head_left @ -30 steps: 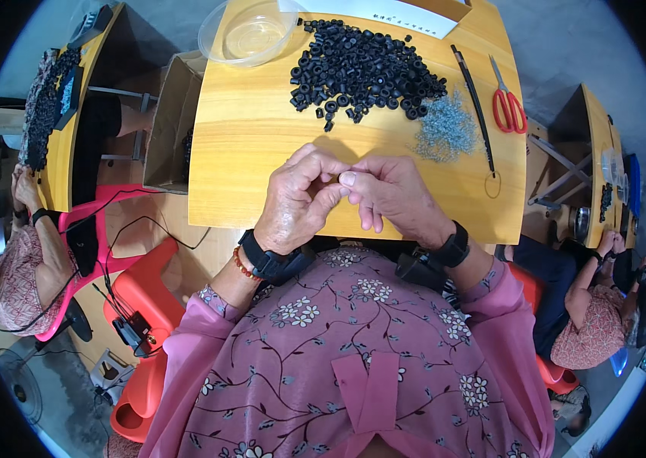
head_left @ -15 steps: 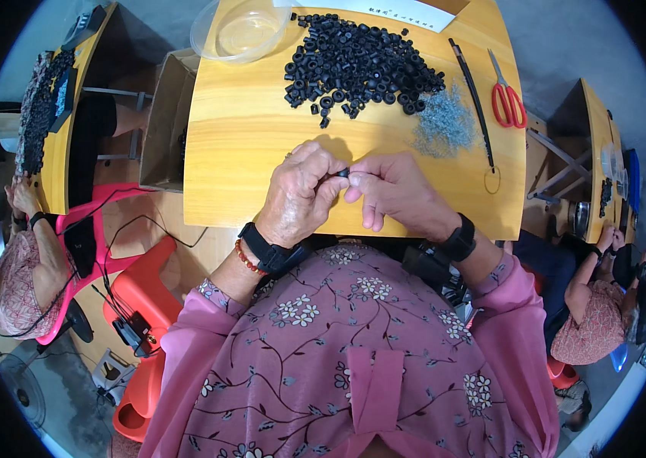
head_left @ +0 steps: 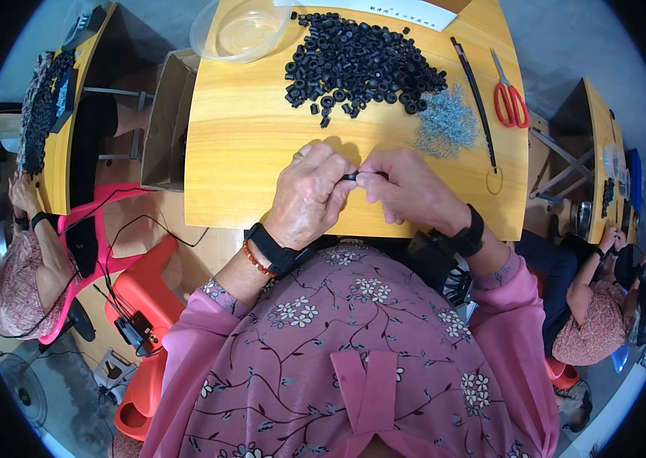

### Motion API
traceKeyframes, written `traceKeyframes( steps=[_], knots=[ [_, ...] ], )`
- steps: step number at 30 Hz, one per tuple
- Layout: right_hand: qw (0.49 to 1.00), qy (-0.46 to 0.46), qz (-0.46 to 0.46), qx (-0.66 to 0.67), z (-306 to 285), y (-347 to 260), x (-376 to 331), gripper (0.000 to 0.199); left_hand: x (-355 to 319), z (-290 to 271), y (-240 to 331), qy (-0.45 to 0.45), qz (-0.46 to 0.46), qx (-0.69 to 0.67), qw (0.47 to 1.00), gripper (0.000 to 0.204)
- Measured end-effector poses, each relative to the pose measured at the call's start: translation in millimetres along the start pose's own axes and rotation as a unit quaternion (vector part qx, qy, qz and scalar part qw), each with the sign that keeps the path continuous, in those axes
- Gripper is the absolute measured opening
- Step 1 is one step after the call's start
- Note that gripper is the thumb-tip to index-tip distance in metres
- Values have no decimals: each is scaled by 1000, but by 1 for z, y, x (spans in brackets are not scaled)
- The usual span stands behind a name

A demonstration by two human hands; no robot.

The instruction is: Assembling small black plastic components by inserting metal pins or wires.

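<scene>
Over the near part of the wooden table (head_left: 231, 153), both my hands meet at a small black rubber-looking piece (head_left: 350, 176). My left hand (head_left: 309, 191) pinches it between thumb and curled fingers. From the other side my right hand (head_left: 414, 187) closes its thumb and forefinger on the piece's right end; whether it also grips something finer cannot be made out. Beyond the hands lies a large heap of similar small black parts (head_left: 361, 65), many ring-shaped. Touching the heap's right side is a tangle of thin blue-grey wire-like bits (head_left: 449, 122).
A thin black rod (head_left: 475, 99) with a loop at its near end lies right of the tangle, beside red-handled scissors (head_left: 507, 95). A clear plastic tub (head_left: 243, 34) and a white box (head_left: 414, 11) stand at the back. Left are a cardboard box (head_left: 166, 122) and a red stool (head_left: 147, 290).
Both hands have shifted slightly to the right with the black piece. My right hand's fingers have curled in more, and its wrist has turned.
</scene>
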State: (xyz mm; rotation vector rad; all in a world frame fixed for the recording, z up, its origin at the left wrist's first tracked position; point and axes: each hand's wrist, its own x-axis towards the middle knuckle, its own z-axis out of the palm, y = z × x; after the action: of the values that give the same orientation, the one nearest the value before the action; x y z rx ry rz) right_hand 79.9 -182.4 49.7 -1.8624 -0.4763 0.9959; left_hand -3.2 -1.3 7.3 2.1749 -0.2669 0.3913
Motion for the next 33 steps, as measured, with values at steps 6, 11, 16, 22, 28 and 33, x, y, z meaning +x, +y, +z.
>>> traceKeyframes(
  steps=[6, 11, 16, 22, 28, 33],
  knots=[
    [992, 14, -74, -105, -3, -5, -1, 25, 5, 5, 4, 10, 3, 13, 1000, 21],
    [992, -6, -68, -109, -10, 2, 1, 23, 8, 7, 8, 2, 1, 35, 999, 20],
    [1000, -16, 17, -15, -19, -2, -4, 26, 12, 8, 14, -16, -25, 48, 998, 17],
    [999, -23, -8, -25, -22, -5, -5, 28, 15, 10, 20, -22, -33, 76, 996, 15],
    [1000, -19, 6, 2, -23, 2, 0, 28, 20, 13, 20, -28, -20, 94, 995, 16],
    [999, -30, 12, 38, -28, 6, 0, 28, 30, 14, 19, -62, -21, 96, 993, 15]
  ],
)
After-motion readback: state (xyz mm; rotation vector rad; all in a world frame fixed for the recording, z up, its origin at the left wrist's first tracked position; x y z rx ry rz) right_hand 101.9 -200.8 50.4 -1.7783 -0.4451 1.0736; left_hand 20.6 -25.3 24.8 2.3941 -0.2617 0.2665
